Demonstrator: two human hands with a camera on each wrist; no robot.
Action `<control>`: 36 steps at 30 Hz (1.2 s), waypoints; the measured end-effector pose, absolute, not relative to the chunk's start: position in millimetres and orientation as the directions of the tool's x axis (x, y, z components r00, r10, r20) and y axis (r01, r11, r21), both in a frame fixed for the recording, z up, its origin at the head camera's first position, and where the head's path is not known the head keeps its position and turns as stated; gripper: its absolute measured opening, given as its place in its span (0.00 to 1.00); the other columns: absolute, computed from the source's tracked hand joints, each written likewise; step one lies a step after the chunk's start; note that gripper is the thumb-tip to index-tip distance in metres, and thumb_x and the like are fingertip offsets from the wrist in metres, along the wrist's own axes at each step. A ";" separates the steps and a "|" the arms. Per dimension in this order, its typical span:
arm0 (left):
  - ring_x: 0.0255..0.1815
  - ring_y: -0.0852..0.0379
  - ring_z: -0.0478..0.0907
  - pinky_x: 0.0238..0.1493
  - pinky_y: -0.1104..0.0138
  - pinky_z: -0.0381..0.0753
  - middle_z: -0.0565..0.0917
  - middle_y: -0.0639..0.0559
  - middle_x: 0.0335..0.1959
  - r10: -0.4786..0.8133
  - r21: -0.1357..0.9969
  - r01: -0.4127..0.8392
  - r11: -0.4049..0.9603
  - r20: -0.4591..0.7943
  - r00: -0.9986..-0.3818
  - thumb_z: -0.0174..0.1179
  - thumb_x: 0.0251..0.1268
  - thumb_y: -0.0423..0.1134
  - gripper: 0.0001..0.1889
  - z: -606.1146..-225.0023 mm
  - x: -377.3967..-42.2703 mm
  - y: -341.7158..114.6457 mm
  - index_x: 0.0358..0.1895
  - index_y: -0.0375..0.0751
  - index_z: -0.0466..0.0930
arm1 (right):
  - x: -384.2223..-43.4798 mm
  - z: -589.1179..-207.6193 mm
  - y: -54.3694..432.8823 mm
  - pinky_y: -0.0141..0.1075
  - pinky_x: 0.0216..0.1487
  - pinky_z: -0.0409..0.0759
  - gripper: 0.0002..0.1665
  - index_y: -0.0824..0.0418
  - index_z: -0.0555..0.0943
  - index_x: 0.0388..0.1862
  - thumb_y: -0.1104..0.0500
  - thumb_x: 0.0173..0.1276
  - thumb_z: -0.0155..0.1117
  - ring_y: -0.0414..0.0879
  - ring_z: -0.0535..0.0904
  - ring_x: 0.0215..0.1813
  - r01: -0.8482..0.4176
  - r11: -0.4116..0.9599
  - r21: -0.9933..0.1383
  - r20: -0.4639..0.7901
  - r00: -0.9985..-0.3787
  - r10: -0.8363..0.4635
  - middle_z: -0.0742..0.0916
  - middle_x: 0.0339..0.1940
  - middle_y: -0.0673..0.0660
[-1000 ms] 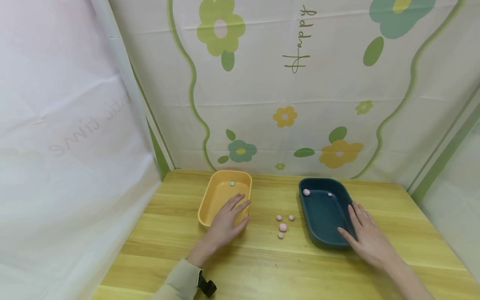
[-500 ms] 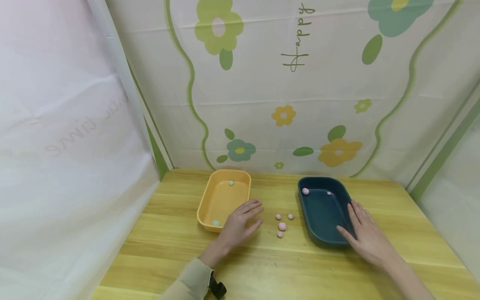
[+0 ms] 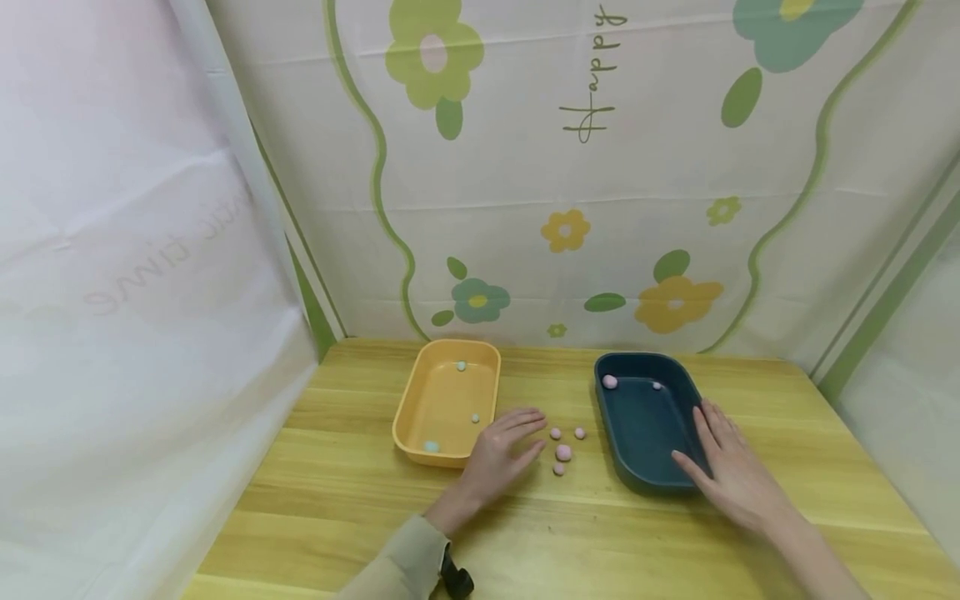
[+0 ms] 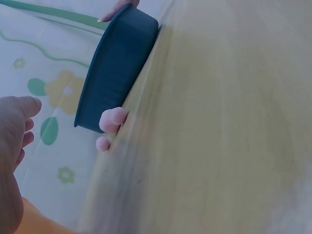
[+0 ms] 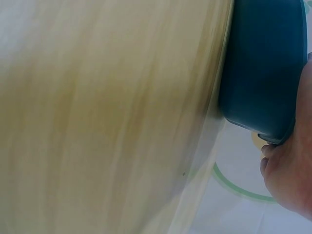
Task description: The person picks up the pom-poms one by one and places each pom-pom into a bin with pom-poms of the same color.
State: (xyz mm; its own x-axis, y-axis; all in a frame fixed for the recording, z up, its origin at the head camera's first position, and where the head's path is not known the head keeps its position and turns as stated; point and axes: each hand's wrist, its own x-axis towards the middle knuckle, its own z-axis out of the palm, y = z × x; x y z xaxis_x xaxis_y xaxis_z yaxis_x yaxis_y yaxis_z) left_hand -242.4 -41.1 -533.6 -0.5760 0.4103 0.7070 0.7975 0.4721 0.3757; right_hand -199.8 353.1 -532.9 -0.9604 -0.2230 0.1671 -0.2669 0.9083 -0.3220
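My left hand [image 3: 501,456] is held just left of a small group of pink balls [image 3: 563,452], its fingers loosely bent with nothing between them. Its wrist overlaps the near right corner of a yellow tray [image 3: 406,414] in the head view. Several pale green balls [image 3: 431,447] lie in that tray. On the right stands a dark blue tray [image 3: 648,442] containing two pink balls [image 3: 610,382]. My right hand [image 3: 738,477] rests on its right rim with extended fingers, the thumb reaching over the inside. The left wrist view shows the left hand [image 4: 14,131] raised beside the loose pink balls [image 4: 109,121].
Both trays and the loose balls are on a wooden table [image 3: 540,550]. A white cloth with printed flowers [image 3: 566,231] hangs behind the table's back edge. More white cloth [image 3: 142,350] hangs at the left side.
My left hand has moved right from over the yellow tray toward the loose pink balls, leaving more pale green balls in view. The right hand stays on the blue tray's rim.
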 end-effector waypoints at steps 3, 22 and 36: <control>0.64 0.46 0.90 0.69 0.59 0.89 0.93 0.40 0.58 0.388 0.424 0.788 0.447 0.701 -0.598 0.77 0.66 0.30 0.15 -537.2 -244.3 -36.8 0.55 0.36 0.92 | -200.1 -533.1 353.1 0.45 0.93 0.20 0.55 0.74 0.47 0.90 0.39 0.87 0.56 0.75 0.42 0.92 -0.271 0.908 -0.319 0.175 -0.959 -0.224 0.49 0.92 0.77; 0.65 0.46 0.89 0.70 0.53 0.88 0.92 0.42 0.61 0.318 0.660 0.587 0.469 0.494 -0.809 0.77 0.68 0.32 0.16 -552.0 -251.0 -15.4 0.57 0.35 0.90 | -200.3 -536.8 354.7 0.39 0.90 0.19 0.54 0.69 0.46 0.92 0.40 0.86 0.58 0.76 0.46 0.91 -0.276 0.902 -0.333 0.210 -0.954 -0.214 0.49 0.92 0.75; 0.61 0.46 0.89 0.66 0.51 0.88 0.94 0.46 0.55 0.279 0.815 0.420 0.400 0.328 -0.903 0.74 0.73 0.36 0.11 -564.5 -268.3 -8.6 0.54 0.37 0.90 | -199.9 -535.7 353.2 0.49 0.93 0.24 0.55 0.66 0.43 0.93 0.40 0.87 0.58 0.76 0.45 0.92 -0.259 0.898 -0.357 0.177 -0.962 -0.207 0.48 0.93 0.75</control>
